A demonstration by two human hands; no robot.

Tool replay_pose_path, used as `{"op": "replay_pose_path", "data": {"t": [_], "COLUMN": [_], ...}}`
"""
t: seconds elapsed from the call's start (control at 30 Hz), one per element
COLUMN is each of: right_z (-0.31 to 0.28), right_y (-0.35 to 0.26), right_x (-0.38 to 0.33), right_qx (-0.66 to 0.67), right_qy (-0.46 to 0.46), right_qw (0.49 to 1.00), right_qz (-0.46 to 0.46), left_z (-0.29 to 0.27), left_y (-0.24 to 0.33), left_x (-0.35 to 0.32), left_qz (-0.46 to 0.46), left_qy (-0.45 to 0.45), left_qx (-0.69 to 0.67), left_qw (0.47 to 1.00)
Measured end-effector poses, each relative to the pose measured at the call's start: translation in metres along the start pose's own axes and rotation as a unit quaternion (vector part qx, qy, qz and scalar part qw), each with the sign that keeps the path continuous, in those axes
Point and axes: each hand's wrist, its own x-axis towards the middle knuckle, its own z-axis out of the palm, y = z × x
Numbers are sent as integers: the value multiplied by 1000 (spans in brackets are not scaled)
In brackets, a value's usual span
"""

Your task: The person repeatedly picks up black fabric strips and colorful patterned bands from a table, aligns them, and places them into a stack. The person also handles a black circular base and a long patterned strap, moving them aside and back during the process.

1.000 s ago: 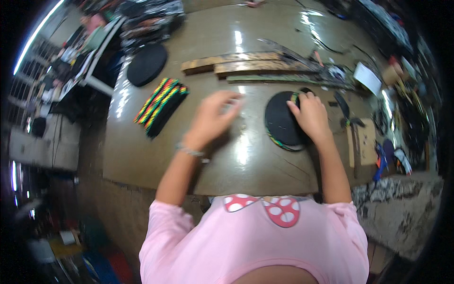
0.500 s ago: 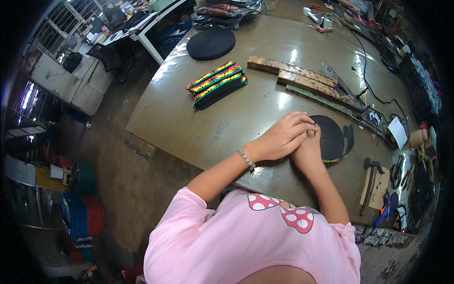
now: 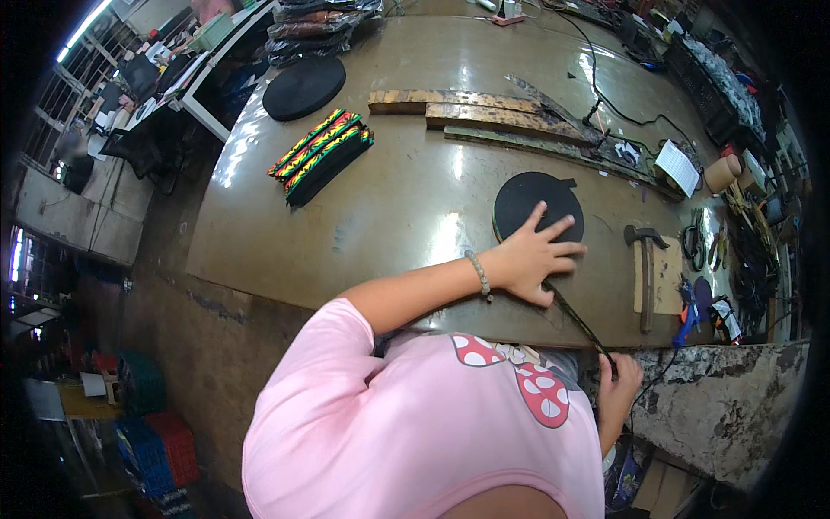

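Observation:
A black webbing strap wound into a flat roll point(image 3: 529, 197) lies near the table's front edge. On its near side rests my left hand point(image 3: 538, 259), a beaded bracelet at the wrist, its fingers spread over the coil. From beneath that hand a narrow length of strap point(image 3: 577, 322) runs taut toward the lower right. Its end is gripped in my right hand point(image 3: 619, 386), past the table's edge and close to my body. Farther left sits a stack of folded bands point(image 3: 322, 156), black with a red, yellow and green pattern.
Behind the roll lie long worn wooden bars point(image 3: 497, 118). A second black roll point(image 3: 304, 88) sits at the far left. To the right, a hammer point(image 3: 646, 277) lies on a tan board point(image 3: 667, 290), near blue-handled tools point(image 3: 688, 313) and a cardboard tube point(image 3: 723, 174).
My hands were together at the roll's edge. Now the left lies spread on the roll, while the right has drawn the strap toward the lower right. The view has shifted too.

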Motion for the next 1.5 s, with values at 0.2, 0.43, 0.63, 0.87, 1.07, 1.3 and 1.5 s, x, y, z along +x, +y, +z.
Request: {"op": "replay_pose_path", "data": {"t": [0.2,0.43,0.63,0.87,1.07,1.3,1.5], "right_z": [21,-43,-13,49,29,79,58], "right_y": [42,9,-22,-78,-56,-66,-24], "right_x": [-61,-15,21,63,45,38,7], "right_qx": [129,-216,-39,216,63,923,803], "right_qy": [23,202,533,122,443,66,44], "right_qw": [943,947,836,903,887,328,551], "right_qz": [306,121,-122,-350,-115,191,222], "left_z": [-11,-14,-47,-43,-38,-32,-3], "left_y": [-6,63,88,78,63,76,21], "left_x": [14,86,139,156,137,130,123], "left_qz": [-99,190,191,210,121,126,-166], "left_qy": [4,-140,-17,-144,55,112,16], "left_qx": [16,-180,-203,-253,-411,-318,-590], "left_qw": [995,955,960,933,902,933,790]}}
